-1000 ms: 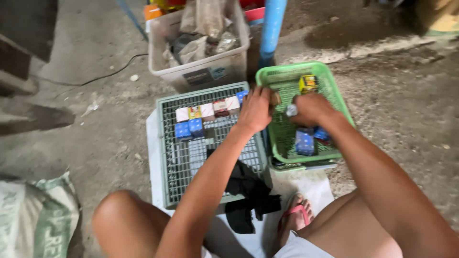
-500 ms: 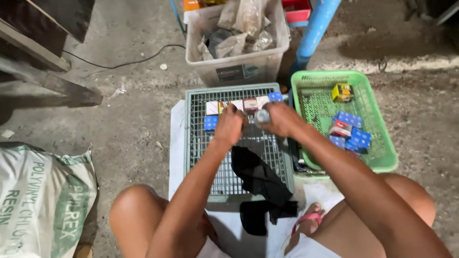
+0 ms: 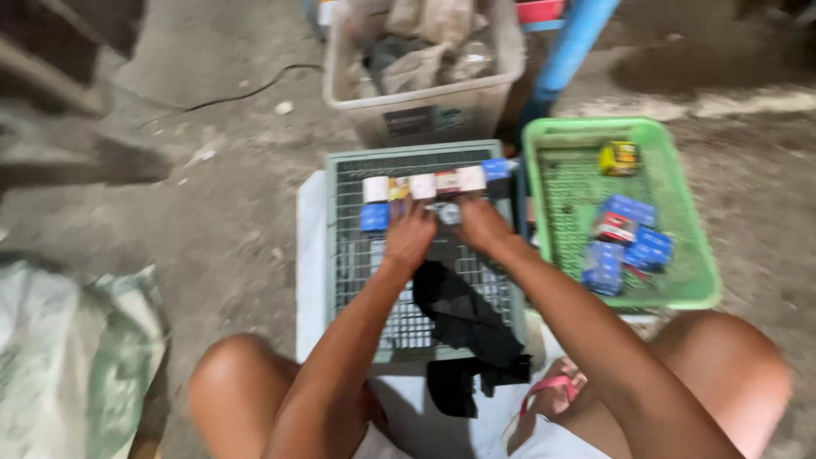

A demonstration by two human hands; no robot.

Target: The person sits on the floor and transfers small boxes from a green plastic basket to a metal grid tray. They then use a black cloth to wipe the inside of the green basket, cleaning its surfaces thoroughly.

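A grey slatted crate [image 3: 348,280] lies upside-down in front of me with a row of small boxes [image 3: 422,185], white, red and blue, along its far edge. My left hand [image 3: 410,235] rests on the crate just below that row, next to a blue box [image 3: 374,218]. Close beside it, my right hand [image 3: 476,223] pinches a small round metal part [image 3: 449,213]. The picture is blurred, so how my left fingers lie is unclear.
A green plastic tray [image 3: 697,280] on the right holds blue boxes [image 3: 631,238] and a yellow box [image 3: 620,157]. A black cloth [image 3: 467,327] drapes over the crate's near edge. A clear tub [image 3: 425,106] of bags stands behind, a blue pipe [image 3: 565,55] next to it, a woven sack [image 3: 76,357] at left.
Both hands came from the green tray's edge to the crate's middle, below the row of boxes. The camera shifted, so the crate and tray now sit further right.
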